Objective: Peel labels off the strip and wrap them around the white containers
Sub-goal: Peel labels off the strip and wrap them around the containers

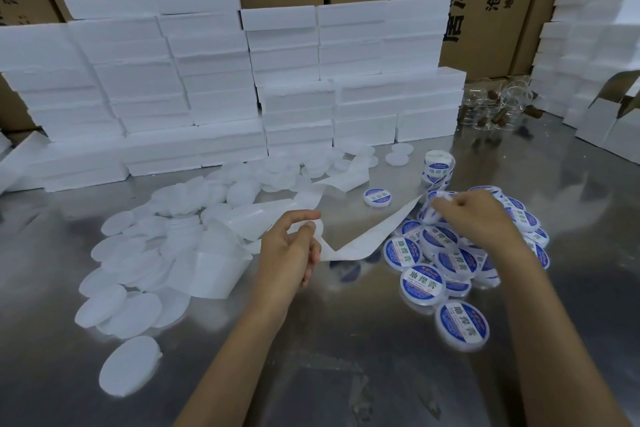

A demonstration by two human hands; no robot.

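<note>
Fingers of the left hand (291, 246) are curled, pinching the glossy backing strip (374, 236) at mid-counter (346, 340). The right hand (474, 218) is bent over the labelled round containers (460, 260) heaped toward the right edge, its fingers gripping a white container (433, 213) against the strip. Plain discs (135, 253) are scattered left.

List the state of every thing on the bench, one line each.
Left hand: pinches the backing strip.
Right hand: grips a white container.
Backing strip: peeled, slack between the hands.
Label roll: upright, partly unwound.
Labelled containers: heaped.
Plain lids: scattered, unlabelled.
Foam boxes: stacked, closed.
</note>
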